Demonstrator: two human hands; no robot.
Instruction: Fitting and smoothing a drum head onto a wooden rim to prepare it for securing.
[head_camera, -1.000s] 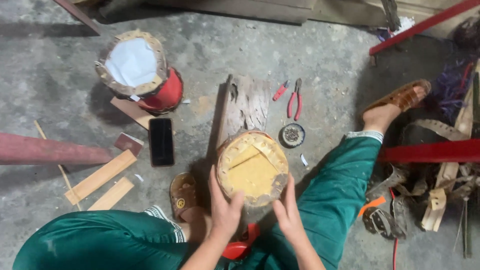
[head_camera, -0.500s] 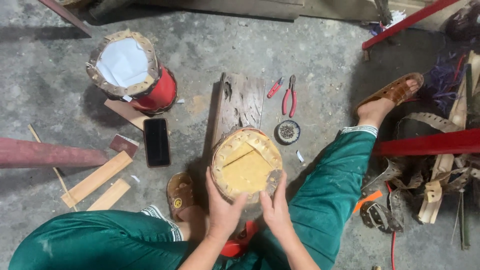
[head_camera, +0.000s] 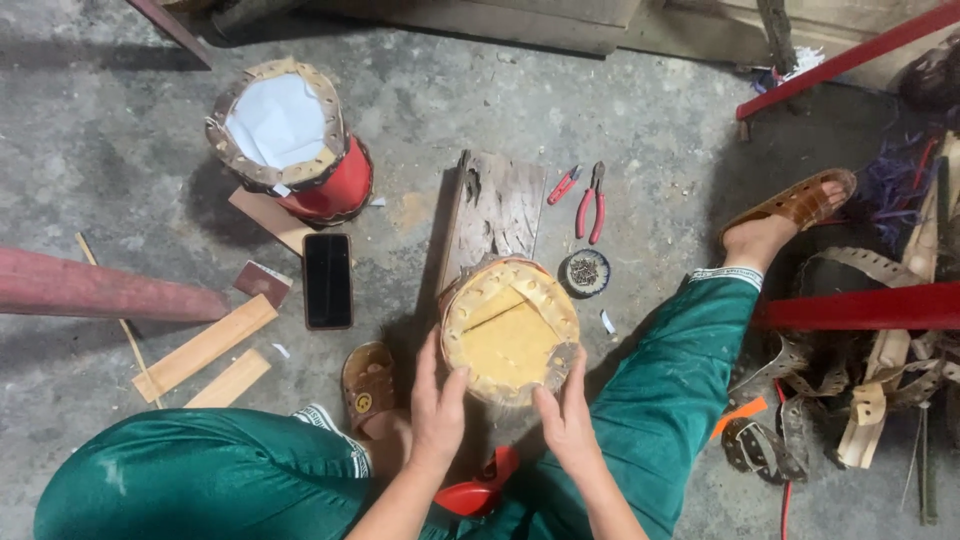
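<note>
Between the person's knees, on the grey concrete floor, stood a small drum with a yellowish skin stretched over its top and a row of holes around the rim. Both hands were on it. The left hand lay against the near left side of the drum, the fingers straight and close together, pressing on the edge of the skin. The right hand held the near right side in the same way, with the thumb toward the rim. Neither hand was closed around anything else; they only clasped the drum from two sides. The drum rested partly on an old wooden board that lay behind it.

Just to the right of the drum was a small round tin with tiny dark things inside, and farther back lay red pliers beside a smaller red tool. To the left, a black phone lay flat on the floor, and beyond it stood a second drum, red, with a white top. Two pale wooden strips lay near the left knee. The person wore green trousers and brown sandals. At the right side was a pile of leather straps.
</note>
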